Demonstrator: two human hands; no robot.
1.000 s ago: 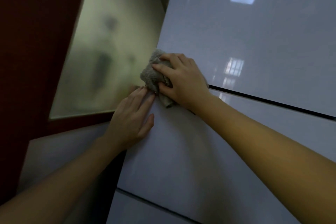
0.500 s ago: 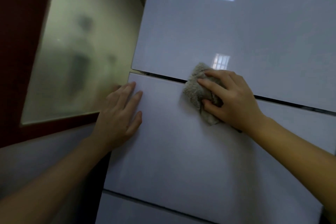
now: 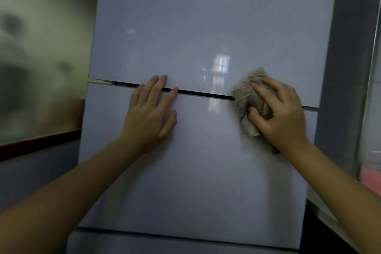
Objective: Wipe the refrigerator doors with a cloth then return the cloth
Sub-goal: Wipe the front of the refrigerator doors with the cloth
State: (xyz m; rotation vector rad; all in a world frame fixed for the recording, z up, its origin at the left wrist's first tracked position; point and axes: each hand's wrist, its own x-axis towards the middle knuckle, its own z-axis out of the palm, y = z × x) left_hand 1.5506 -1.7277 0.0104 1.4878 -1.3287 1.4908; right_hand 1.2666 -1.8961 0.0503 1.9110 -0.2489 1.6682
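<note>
The right hand (image 3: 282, 115) presses a bunched grey cloth (image 3: 247, 97) over the seam between the upper door (image 3: 185, 27) and middle door (image 3: 185, 171), near the right edge, fingers curled onto it. The left hand (image 3: 150, 113) lies flat across the seam, fingers slightly spread. Wiping seems midway; the bottom door (image 3: 165, 243) probably remains, then returning the cloth. No readable brand or writing.

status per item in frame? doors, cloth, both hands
upper door: shut
middle door: shut
bottom door: shut, only its top edge in view
cloth: bunched, pressed on the seam between upper and middle doors
right hand: gripping cloth
left hand: open, flat on middle door, fingertips crossing the seam
</note>
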